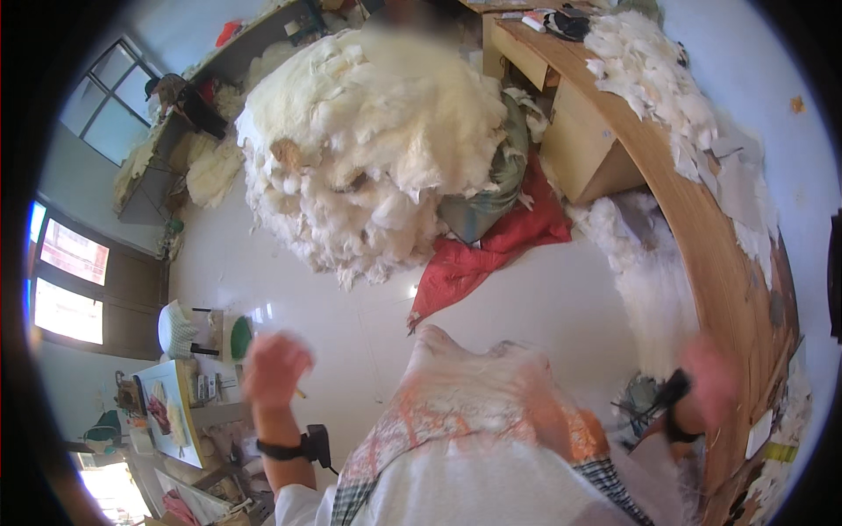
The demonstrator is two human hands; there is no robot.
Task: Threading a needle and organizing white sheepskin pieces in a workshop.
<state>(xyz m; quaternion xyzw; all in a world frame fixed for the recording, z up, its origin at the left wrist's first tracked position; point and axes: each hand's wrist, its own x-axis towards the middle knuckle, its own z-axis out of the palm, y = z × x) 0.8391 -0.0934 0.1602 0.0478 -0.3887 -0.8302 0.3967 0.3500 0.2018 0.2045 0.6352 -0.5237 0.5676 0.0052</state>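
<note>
My left hand (pixel 276 361) is raised at the left over the pale floor, smeared by motion. A thin yellowish thing (pixel 301 393) shows at its lower edge, too small to name. On that wrist is a black strap with a small dark box (pixel 317 445). My right hand (pixel 710 379) is at the right beside the long curved wooden bench (pixel 671 162), also blurred, with a black strap below it. Whether either hand holds anything cannot be made out. Ahead rises a big heap of white fluffy fleece pieces (pixel 360 149), apart from both hands.
A red cloth sack (pixel 491 263) and a green sack (pixel 500 197) lie against the heap. A cardboard box (pixel 588 145) stands under the bench, with loose white fluff (pixel 636 272) nearby. More fleece (pixel 653 79) covers the bench top. Another person (pixel 186 103) bends at the far left table.
</note>
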